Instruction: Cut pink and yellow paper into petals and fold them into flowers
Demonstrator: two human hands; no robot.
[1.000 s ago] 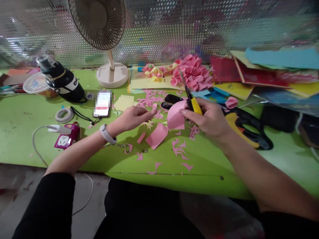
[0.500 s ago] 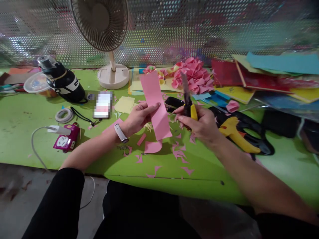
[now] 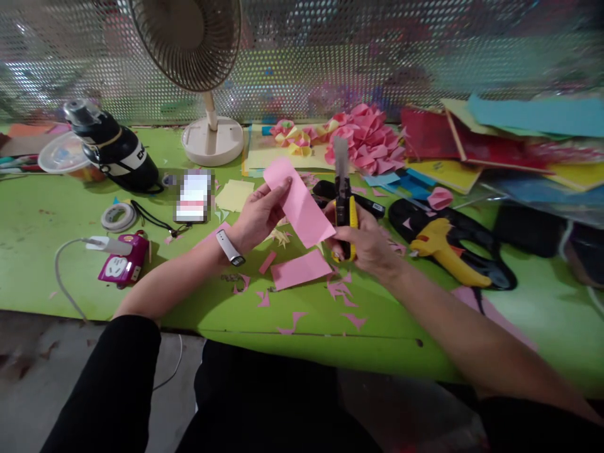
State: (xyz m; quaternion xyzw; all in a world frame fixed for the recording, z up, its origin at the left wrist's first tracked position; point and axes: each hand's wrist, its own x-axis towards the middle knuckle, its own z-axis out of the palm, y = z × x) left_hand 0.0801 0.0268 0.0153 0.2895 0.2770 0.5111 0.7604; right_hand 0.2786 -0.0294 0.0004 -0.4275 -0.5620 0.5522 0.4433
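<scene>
Currently | left fingers [image 3: 282, 190]: closed, pinching pink paper strip [image 3: 306, 214] | right fingers [image 3: 348, 234]: curled round yellow-black scissors [image 3: 343, 189]

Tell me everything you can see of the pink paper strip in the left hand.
The pink paper strip is plain, flat-looking and longer than wide, with fairly straight long sides; its far end looks rounded or curled. It seems to be thin paper, with no print visible. The left hand pinches it, thumb on top, above the green table. It slants from far left to near right, its near right corner at the right hand's fingertips; contact there is unclear.
</scene>
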